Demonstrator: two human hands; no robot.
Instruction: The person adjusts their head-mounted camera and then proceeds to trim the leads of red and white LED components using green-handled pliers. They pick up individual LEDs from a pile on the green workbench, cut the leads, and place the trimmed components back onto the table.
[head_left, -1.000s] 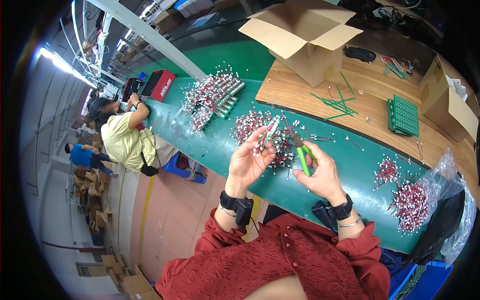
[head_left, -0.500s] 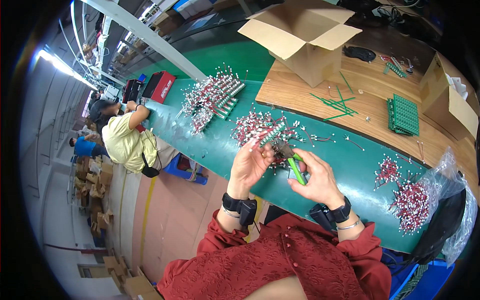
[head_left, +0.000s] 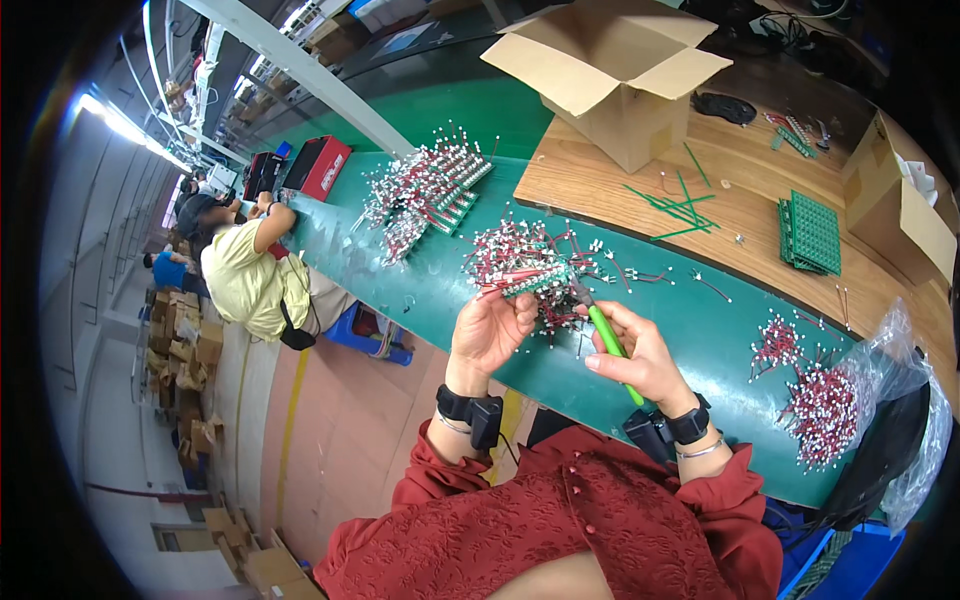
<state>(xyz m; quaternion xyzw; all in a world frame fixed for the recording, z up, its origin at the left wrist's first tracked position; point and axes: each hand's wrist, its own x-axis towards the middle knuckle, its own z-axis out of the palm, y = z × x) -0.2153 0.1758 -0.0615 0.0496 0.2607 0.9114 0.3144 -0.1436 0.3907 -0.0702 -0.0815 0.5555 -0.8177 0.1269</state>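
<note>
My left hand [head_left: 490,330] pinches a narrow strip of small circuit boards [head_left: 530,284] with red wires and white connectors. In my right hand [head_left: 648,358] is a pair of green-handled pliers or cutters [head_left: 612,338], the fingers wrapped round its handles. The tool's dark jaws reach the right end of the strip; whether they touch it I cannot make out. Right behind both hands lies a loose heap of red-wired small parts [head_left: 503,245], partly hidden by the strip. A stack of filled board strips [head_left: 440,185] rests farther back to the left.
On the wooden board [head_left: 560,170] stand an open carton [head_left: 640,125], green offcut sticks [head_left: 680,215] and stacked green panels [head_left: 810,235]. More wired parts [head_left: 822,405] lie at the right beside a clear plastic bag [head_left: 890,350]. A co-worker in yellow [head_left: 245,280] sits at the left.
The pliers have swung more upright and their handles look closer together. My left hand has shifted slightly left and down, and the strip now lies flatter in front of the heap.
</note>
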